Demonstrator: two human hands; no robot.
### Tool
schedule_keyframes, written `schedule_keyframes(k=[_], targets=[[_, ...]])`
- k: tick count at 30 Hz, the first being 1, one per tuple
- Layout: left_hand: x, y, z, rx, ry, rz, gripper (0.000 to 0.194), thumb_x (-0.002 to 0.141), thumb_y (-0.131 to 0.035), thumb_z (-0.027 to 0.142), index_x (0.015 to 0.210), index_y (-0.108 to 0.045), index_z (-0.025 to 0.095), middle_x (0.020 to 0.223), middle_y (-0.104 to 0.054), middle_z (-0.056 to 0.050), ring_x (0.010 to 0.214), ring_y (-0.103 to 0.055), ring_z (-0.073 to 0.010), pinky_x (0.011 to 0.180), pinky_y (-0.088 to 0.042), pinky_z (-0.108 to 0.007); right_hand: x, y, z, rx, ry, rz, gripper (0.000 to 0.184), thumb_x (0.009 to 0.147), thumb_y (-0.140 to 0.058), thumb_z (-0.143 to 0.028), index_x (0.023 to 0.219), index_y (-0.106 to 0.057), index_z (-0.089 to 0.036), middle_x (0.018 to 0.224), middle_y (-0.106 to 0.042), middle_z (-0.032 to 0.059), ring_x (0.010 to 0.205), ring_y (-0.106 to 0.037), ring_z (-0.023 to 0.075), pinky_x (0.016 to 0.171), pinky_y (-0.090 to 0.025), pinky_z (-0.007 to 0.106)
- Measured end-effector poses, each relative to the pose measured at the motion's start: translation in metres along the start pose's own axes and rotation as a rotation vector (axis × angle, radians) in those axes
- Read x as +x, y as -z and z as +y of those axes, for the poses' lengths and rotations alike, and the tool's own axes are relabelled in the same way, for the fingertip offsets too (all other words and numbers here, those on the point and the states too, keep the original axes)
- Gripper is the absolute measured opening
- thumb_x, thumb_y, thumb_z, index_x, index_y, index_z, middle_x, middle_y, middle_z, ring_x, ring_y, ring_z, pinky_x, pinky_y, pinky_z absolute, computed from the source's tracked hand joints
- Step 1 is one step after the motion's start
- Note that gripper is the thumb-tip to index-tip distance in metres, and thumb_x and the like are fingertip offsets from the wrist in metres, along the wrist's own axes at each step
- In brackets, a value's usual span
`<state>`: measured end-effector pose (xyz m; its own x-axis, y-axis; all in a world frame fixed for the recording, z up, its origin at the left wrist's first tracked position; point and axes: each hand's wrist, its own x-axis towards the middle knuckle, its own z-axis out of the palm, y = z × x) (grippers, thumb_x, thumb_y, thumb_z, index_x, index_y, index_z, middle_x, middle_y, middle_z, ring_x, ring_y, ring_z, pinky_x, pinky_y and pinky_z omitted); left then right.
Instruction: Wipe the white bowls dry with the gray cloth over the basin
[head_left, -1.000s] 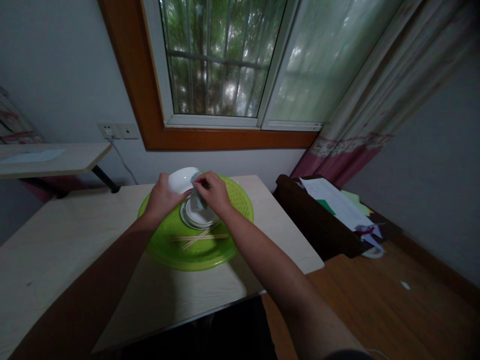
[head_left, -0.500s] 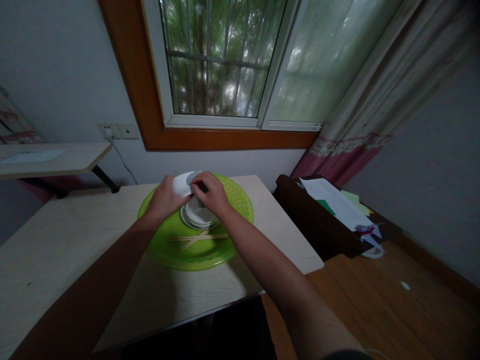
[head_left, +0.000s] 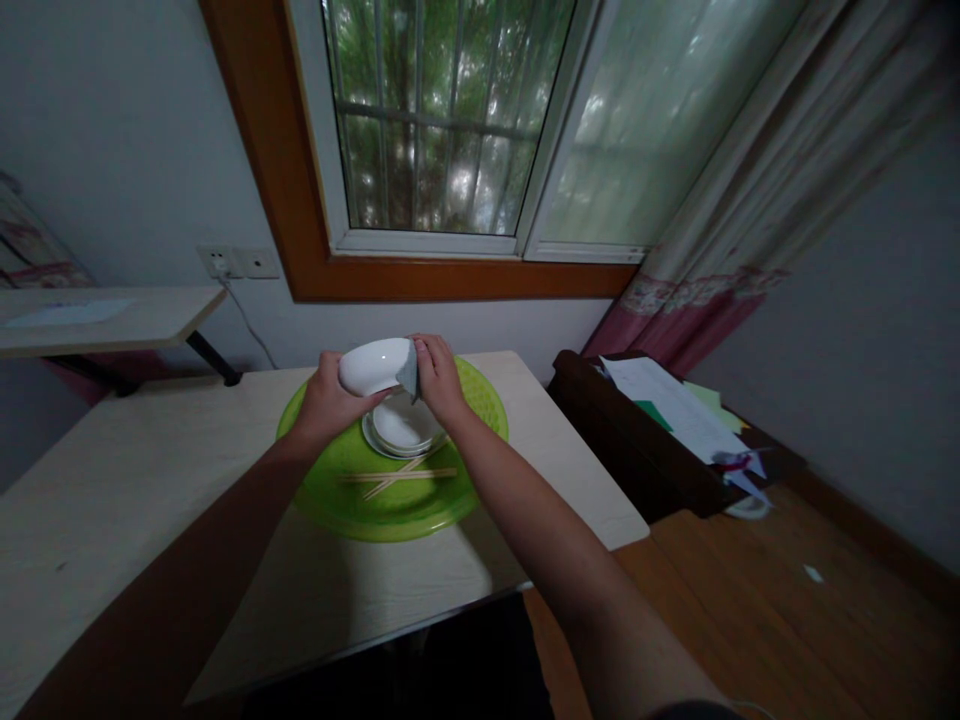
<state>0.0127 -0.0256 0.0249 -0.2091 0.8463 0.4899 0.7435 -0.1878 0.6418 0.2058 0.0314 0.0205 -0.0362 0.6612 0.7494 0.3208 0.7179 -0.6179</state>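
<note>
A white bowl [head_left: 373, 367] is held tilted above a round green tray [head_left: 330, 500], its outer side turned toward me. My left hand [head_left: 328, 400] grips the bowl's left side, thumb along the lower edge. At the bowl's right rim my right hand [head_left: 441, 378] presses a grey cloth [head_left: 408, 370] against it, fingers closed on the cloth. Below the hands, more white dishes [head_left: 405, 422] are stacked on the tray, a bowl on top. Crossed wooden chopsticks [head_left: 399, 476] lie in front of the stack.
The tray rests on a pale wooden table [head_left: 577, 470]. A raised shelf [head_left: 112, 318] on black legs stands at the left. Behind are a window [head_left: 450, 120] and a wall socket [head_left: 238, 263] with a cable. A dark cabinet with papers [head_left: 667, 400] is at the right.
My right hand has moved from the bowl's near face to its right rim, taking the cloth with it. More of the bowl's outer side now shows.
</note>
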Motion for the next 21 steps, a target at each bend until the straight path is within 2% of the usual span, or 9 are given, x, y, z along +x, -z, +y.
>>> schedule_keyframes(k=[5, 12, 16, 21], targets=[[0.001, 0.001, -0.005, -0.1, 0.003, 0.017, 0.078, 0.054, -0.086, 0.058, 0.111, -0.045, 0.022, 0.103, -0.064, -0.007, 0.095, -0.067, -0.0276, 0.075, -0.054, -0.037, -0.005, -0.006, 0.003, 0.135, -0.154, -0.084, 0.054, 0.104, -0.027, -0.066, 0.093, -0.06, -0.024, 0.091, -0.066, 0.0043, 0.087, -0.062, 0.0178, 0.084, -0.054, 0.032], [0.003, -0.004, -0.011, -0.151, -0.014, -0.078, 0.076, 0.059, -0.084, 0.059, 0.113, -0.044, 0.023, 0.108, -0.065, -0.008, 0.098, -0.068, -0.0284, 0.078, -0.055, -0.04, -0.005, -0.005, -0.003, 0.155, -0.199, -0.03, 0.054, 0.101, -0.028, -0.071, 0.081, -0.049, -0.026, 0.078, -0.056, 0.0004, 0.075, -0.056, 0.0165, 0.072, -0.051, 0.03], [0.003, -0.01, -0.017, -0.169, -0.128, -0.128, 0.079, 0.062, -0.083, 0.057, 0.122, -0.044, 0.024, 0.117, -0.064, -0.01, 0.107, -0.067, -0.0283, 0.088, -0.056, -0.041, -0.004, -0.002, -0.006, 0.142, -0.189, -0.041, 0.05, 0.102, -0.033, -0.068, 0.077, -0.046, -0.026, 0.073, -0.052, -0.0015, 0.069, -0.052, 0.0161, 0.065, -0.044, 0.029], [0.003, -0.011, -0.019, -0.103, -0.31, -0.108, 0.08, 0.069, -0.081, 0.053, 0.133, -0.044, 0.023, 0.131, -0.06, -0.012, 0.123, -0.061, -0.0296, 0.102, -0.052, -0.044, -0.004, 0.0, -0.008, 0.082, -0.192, -0.057, 0.048, 0.102, -0.036, -0.064, 0.073, -0.043, -0.026, 0.069, -0.048, -0.0026, 0.066, -0.047, 0.0156, 0.061, -0.037, 0.029]])
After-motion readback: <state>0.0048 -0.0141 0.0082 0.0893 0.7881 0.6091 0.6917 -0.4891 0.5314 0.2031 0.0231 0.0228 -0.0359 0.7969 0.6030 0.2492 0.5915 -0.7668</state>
